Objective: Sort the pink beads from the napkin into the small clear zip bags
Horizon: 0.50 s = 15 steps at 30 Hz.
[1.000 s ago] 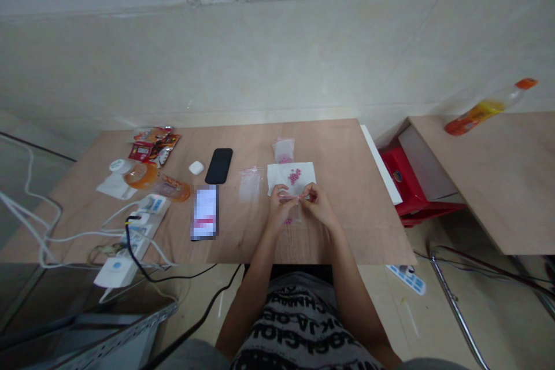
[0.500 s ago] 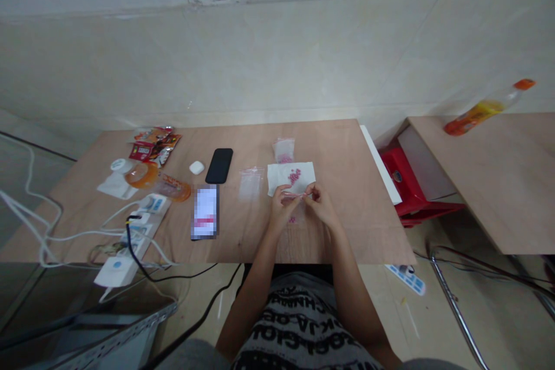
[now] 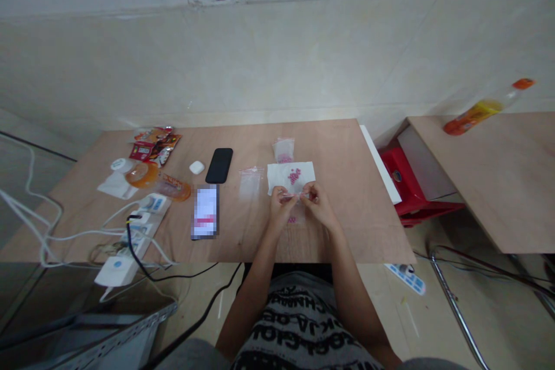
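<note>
Pinching the clear, flat plastic bag (image 3: 298,215) by its top edge in left grip (image 3: 281,201) and right grip (image 3: 318,202), just nearer than the white rectangular paper sheet (image 3: 277,173); keep pressure even, avoid jostling the small round pink beads (image 3: 295,176) there

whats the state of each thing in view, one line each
Left hand: fingers pinching held bag near its top
Right hand: pinching it too
Held bag: pink pieces inside, seal unclear
White paper: flat, pink pile on it
Rear bag: pink contents
Black phone: screen dark
Nearer phone: screen lit
White-capped bottle: cap on
Orange-capped bottle: cap on, partly full
Power strip: plugs inserted
</note>
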Motion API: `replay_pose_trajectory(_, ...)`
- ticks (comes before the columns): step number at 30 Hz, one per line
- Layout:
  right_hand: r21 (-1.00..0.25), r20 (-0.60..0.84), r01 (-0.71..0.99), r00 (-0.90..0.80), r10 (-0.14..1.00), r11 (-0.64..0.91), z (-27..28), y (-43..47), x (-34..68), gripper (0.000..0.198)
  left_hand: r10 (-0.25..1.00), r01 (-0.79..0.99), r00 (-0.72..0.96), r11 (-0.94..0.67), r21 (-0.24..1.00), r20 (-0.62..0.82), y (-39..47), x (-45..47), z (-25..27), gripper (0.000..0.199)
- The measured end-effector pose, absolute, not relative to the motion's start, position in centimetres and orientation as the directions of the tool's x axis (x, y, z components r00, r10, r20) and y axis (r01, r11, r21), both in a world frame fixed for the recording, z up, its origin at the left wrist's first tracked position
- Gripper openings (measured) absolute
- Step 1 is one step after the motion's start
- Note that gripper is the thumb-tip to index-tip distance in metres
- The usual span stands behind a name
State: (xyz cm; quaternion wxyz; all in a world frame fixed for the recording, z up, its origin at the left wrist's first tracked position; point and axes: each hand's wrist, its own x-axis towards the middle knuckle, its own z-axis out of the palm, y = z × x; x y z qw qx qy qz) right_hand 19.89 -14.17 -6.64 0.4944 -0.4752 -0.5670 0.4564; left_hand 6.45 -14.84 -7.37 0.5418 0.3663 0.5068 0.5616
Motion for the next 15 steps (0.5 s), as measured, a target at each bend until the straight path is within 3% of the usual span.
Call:
replay_pose_trajectory(4, -0.988, 0.121, 0.085, -0.065, 0.990, 0.127, -6.57, -14.27, 19.64, 0.016, 0.981, -0.180, -0.170, 0.064, 0.982, -0.095, -14.83, 6.50, -7.46, 0.039)
replay_pose_trajectory(15, -0.993, 0.107, 0.031, -0.124, 0.987, 0.111, -6.50, -14.49, 19.86, 0.019, 0.982, -0.204, -0.114, 0.126, 0.971, -0.152, -15.08, 6.19, -7.28, 0.044)
